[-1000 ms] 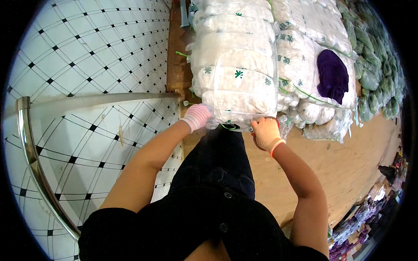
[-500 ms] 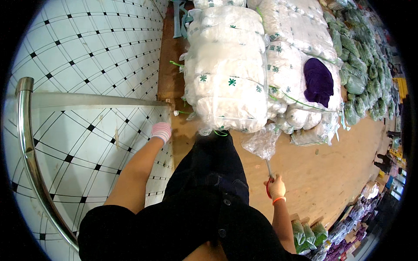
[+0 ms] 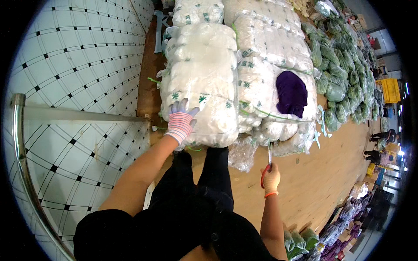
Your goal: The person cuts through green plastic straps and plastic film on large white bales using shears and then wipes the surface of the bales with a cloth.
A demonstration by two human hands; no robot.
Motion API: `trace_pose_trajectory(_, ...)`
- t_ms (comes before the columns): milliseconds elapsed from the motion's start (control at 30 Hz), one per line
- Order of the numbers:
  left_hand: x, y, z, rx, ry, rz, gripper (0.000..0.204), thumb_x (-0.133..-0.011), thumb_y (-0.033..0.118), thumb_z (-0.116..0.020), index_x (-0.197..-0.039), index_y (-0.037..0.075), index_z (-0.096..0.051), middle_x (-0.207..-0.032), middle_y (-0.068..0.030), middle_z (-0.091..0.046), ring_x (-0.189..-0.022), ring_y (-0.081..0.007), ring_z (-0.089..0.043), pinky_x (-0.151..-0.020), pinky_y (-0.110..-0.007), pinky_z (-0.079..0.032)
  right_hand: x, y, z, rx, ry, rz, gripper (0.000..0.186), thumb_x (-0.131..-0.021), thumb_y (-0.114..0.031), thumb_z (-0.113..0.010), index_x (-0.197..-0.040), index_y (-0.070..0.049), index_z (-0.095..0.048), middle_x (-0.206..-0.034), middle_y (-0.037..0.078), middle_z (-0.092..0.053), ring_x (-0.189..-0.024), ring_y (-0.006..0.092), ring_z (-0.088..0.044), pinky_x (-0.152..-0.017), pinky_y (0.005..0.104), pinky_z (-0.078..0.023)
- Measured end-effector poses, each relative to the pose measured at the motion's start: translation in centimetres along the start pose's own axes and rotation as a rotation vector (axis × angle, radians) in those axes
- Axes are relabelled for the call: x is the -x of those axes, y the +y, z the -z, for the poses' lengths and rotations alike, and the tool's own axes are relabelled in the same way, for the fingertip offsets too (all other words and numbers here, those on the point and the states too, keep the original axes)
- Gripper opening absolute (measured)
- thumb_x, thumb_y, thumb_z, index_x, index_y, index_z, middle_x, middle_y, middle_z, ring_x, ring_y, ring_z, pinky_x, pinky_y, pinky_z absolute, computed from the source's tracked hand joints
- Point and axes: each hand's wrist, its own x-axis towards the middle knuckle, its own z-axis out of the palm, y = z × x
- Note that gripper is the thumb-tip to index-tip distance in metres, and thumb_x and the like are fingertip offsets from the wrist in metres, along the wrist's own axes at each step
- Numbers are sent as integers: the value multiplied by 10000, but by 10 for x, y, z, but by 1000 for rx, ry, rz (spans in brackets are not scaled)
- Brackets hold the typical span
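Observation:
My left hand, in a pink-striped glove with grey fingers, lies with fingers spread on the near end of a large clear plastic bale packed with white bundles and printed with green marks. Off to the right, my right hand, in a pale orange glove, is closed round the red handles of a pair of scissors. Their blades point away from me, toward the bales. A crumpled clear plastic bag hangs low between the two hands. On the neighbouring bale rests a dark purple cloth.
A metal railing stands on the left, by a white tiled surface with black diamonds. Green-filled bags are piled at the far right. More green bags sit at lower right on the brown floor. People stand far right.
My left hand has come from beside the tiled surface onto the bale, fingers spread. The scissors remain in my right hand. The view has shifted, so the bales appear further left.

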Motion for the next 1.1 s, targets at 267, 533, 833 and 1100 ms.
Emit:
trace_pose_trajectory(267,-69,-31,-4,-92,104,464,432,-758,274,-595,-1171,169,-521,-1305,-162,-360,-1169,-363,-388,-958,-471,-328,-225,-82,66,197,432,190,580,-620,-336,-746,-1094,-110,-500,-1009,155,-586,-979,366,-529,-813,443,-431)
trace_pose_trajectory(533,-65,-74,-47,371,171,860,261,-802,212,-530,-990,35,-566,-928,-174,-607,-871,-322,-573,-779,-375,-448,-329,-110,48,27,338,75,595,-673,-217,-672,-1169,-14,-414,-1071,217,-541,-1001,356,-521,-847,397,-427)
trace_pose_trajectory(833,-59,-92,-91,1247,535,1109,178,-855,140,-509,-981,33,-574,-868,-58,-590,-733,-163,-532,-670,-275,-442,-223,-214,37,-898,-387,312,543,-632,-58,-688,-1114,32,-456,-979,91,-557,-892,208,-531,-820,321,-435)
trace_pose_trajectory(1100,-51,-87,-75,1572,414,1026,170,-859,109,-514,-992,23,-574,-816,-34,-595,-683,-147,-541,-616,-268,-446,-103,-303,-62,-38,-253,1328,543,-566,-288,-738,-1035,-90,-551,-1034,225,-494,-940,379,-456,-837,465,-363)
